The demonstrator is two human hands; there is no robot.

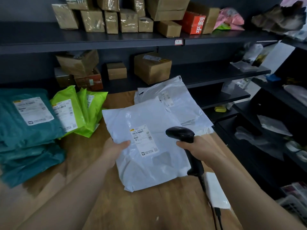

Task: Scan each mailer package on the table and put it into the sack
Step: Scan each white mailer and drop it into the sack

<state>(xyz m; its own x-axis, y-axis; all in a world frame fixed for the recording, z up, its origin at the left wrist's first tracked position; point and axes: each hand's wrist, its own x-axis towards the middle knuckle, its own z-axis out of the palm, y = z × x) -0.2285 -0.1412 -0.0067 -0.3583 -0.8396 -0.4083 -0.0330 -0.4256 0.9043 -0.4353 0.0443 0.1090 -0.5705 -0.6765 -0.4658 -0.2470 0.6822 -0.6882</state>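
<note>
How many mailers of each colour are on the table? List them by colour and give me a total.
Teal mailers: 3, stacked, so the layers are hard to separate
Green mailers: 3
White mailers: 3, one gripped by the left hand while the right hand holds the scanner
Total: 9

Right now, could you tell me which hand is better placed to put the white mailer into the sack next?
Probably the left hand: it already grips the white mailer by its left edge, whereas the right hand is occupied holding the scanner. The sack isn't in view.
</note>
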